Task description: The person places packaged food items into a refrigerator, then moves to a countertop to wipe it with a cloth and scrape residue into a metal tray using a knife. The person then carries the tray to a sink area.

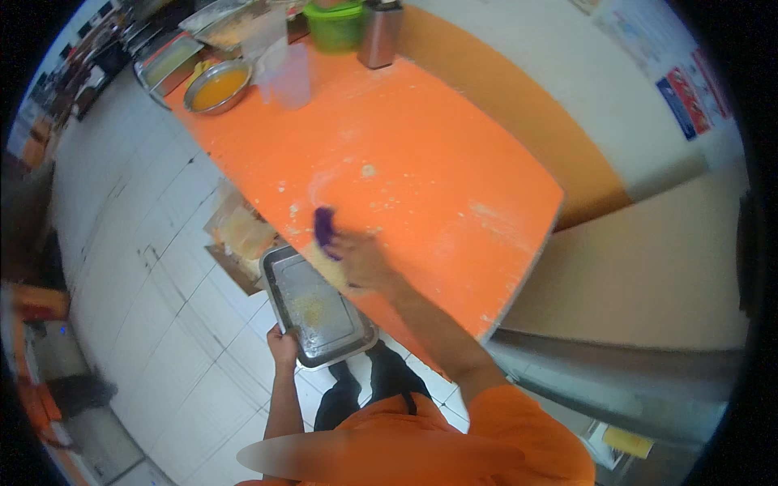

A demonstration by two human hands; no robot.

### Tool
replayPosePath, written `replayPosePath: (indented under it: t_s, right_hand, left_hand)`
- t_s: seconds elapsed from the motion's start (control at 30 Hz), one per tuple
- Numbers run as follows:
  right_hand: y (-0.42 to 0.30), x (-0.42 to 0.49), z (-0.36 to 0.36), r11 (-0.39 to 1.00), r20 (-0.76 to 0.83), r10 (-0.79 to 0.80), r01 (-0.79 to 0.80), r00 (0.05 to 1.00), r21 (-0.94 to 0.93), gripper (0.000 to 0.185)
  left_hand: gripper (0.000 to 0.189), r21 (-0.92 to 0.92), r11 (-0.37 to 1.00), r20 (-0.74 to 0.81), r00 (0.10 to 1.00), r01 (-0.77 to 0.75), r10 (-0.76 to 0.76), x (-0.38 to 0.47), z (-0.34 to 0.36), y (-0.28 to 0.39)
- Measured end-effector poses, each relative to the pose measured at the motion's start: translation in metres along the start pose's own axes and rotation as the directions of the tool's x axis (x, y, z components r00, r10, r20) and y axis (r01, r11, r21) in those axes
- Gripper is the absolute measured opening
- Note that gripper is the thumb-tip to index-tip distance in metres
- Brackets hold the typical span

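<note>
My left hand (283, 345) grips the near left rim of a rectangular metal tray (363, 340). The tray is held just below the long edge of an orange table (425, 176), and some yellowish crumbs (311, 310) lie in it. On the tabletop by that edge, my right hand (364, 258) is closed on a purple tool (324, 231), probably a brush or scraper; blur hides its exact kind. Pale crumbs (328, 267) gather at the table edge under this hand, right above the tray. Flour and bits of dough are scattered over the tabletop.
At the table's far end stand a steel bowl (217, 88) of orange-yellow liquid, a translucent plastic jug (293, 79), a green bucket (336, 30) and a metal container (381, 39). A cardboard box (234, 270) with a plastic bag rests on the tiled floor, left of the table.
</note>
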State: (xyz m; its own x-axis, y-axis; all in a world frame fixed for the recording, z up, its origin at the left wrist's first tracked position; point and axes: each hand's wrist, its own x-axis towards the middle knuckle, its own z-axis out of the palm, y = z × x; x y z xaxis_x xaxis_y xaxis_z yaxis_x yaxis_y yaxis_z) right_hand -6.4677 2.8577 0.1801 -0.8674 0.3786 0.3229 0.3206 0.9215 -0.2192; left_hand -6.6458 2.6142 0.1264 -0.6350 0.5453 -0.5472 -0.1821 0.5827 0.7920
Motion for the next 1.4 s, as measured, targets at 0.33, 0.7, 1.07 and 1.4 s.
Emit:
replayPosePath:
  t_s: [0.33, 0.7, 1.07, 1.4]
  right_hand:
    - [0.108, -0.065, -0.127, 0.704, -0.243, 0.657, -0.467, 0.714, 0.535, 0.035]
    - [0.285, -0.144, -0.065, 0.797, -0.224, 0.603, -0.592, 0.765, 0.124, 0.034]
    - [0.02, 0.006, 0.062, 0.943, 0.121, 0.049, -0.085, 0.992, 0.321, 0.03]
    - [0.337, -0.168, -0.038, 0.63, -0.271, 0.747, -0.776, 0.607, -0.002, 0.035]
  left_hand:
    - [0.02, -0.011, 0.989, 0.016, 0.989, -0.15, 0.15, -0.006, -0.018, -0.007]
    - [0.022, -0.089, 0.984, 0.004, 0.988, 0.153, -0.153, -0.047, 0.033, -0.045]
    - [0.02, -0.053, 0.998, -0.065, 0.997, 0.031, -0.034, -0.023, 0.032, -0.029]
    - [0.025, 0.009, 1.0, -0.024, 1.0, 0.018, -0.018, -0.007, 0.016, -0.081]
